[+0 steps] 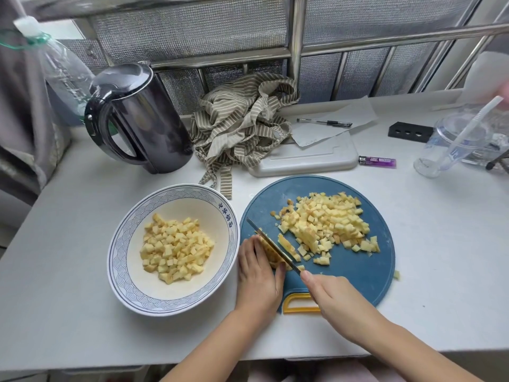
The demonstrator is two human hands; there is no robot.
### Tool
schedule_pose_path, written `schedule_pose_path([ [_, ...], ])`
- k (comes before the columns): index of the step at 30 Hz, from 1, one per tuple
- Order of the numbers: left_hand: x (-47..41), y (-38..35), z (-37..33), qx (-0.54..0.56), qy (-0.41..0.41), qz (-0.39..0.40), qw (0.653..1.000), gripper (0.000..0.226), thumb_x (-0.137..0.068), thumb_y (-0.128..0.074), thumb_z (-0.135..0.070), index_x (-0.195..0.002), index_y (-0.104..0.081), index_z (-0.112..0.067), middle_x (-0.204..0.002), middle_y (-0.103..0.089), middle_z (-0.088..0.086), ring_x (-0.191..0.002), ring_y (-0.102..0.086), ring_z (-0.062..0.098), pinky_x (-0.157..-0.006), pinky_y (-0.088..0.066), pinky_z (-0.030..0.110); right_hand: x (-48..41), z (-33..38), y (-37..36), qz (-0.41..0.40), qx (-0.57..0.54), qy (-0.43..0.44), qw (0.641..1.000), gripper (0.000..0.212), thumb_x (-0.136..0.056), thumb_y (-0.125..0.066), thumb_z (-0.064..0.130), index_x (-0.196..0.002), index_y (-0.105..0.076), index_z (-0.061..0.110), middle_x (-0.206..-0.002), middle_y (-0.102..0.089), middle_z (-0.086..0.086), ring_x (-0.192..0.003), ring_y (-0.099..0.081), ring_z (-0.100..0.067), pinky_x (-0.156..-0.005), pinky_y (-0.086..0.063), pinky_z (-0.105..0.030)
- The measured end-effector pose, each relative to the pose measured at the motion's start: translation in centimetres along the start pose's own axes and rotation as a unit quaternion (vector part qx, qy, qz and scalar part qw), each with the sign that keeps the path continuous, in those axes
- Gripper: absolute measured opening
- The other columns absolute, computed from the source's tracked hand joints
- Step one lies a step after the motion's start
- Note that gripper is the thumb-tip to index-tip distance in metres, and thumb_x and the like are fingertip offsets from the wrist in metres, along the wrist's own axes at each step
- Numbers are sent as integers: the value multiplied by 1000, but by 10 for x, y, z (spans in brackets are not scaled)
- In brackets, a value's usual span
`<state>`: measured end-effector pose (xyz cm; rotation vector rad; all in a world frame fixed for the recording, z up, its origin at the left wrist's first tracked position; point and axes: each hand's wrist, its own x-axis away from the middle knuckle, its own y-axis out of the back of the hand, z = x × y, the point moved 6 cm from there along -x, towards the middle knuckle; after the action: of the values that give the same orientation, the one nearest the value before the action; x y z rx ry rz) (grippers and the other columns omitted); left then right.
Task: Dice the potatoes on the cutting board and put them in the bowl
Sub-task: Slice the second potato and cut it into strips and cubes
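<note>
White countertop (440,230) holds a round blue cutting board (358,271) near its front edge, with bare surface to the board's right. On the board's left side, the left hand (257,274) curls onto a potato strip (271,257). The right hand (333,296) grips a knife (272,244) that cuts through it. Diced potato (327,221) is heaped at the board's centre. The bowl (118,244), part-filled, sits just left of the board.

1. The knife (271,248) shows only its blade; the handle is buried in the right hand (330,295).
2. The potato piece (271,259) being cut is mostly covered by the left hand (259,274).
3. The cutting board's yellow grip (297,306) runs under the right wrist.
4. The white tray (311,161) is half hidden by the striped cloth (242,125).
5. The plastic cup (451,144) is blurred, and what lies behind it cannot be made out.
6. The lighter (377,162) carries print too small to read.
</note>
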<state>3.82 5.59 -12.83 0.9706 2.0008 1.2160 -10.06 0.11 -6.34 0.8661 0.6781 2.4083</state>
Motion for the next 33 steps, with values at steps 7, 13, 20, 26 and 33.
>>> schedule_pose_path([
  [7,4,0,-4,1,23,-13,1000,70,-94,-30,-45,-137,-35,9,-139,-42,25,-132,-22,31,-112,-6,34,-5,-4,3,18,-2,-9,1000,51,-102,-22,49,-68,-36,14,-61,-36,0,-56,-31,-11,-60,-26,-33],
  [13,2,-1,-5,-25,14,-9,1000,67,-93,-32,-43,-133,-40,10,-132,-48,25,-127,-28,31,-110,-13,37,-7,-2,8,25,3,-19,1000,51,-102,-21,50,-68,-36,14,-60,-35,-2,-53,-31,-12,-58,-26,-33],
  [20,0,-1,-4,-28,15,-26,999,62,-89,-37,-41,-130,-40,5,-124,-49,21,-120,-35,31,-106,-21,37,-4,10,2,8,65,-15,998,51,-104,-20,46,-64,-32,16,-58,-36,2,-57,-35,-13,-56,-27,-30],
  [26,0,-1,-3,-13,13,-41,999,60,-90,-36,-41,-131,-40,2,-126,-46,19,-120,-34,30,-106,-22,38,-5,16,4,21,68,-21,997,52,-104,-20,45,-63,-32,16,-59,-36,2,-56,-35,-13,-55,-26,-29],
  [33,-1,0,-6,-11,21,-27,999,59,-90,-34,-42,-129,-41,2,-125,-46,20,-119,-35,31,-106,-22,37,-9,24,8,36,70,-21,997,51,-105,-20,43,-63,-31,17,-58,-35,4,-52,-32,-10,-51,-26,-25],
])
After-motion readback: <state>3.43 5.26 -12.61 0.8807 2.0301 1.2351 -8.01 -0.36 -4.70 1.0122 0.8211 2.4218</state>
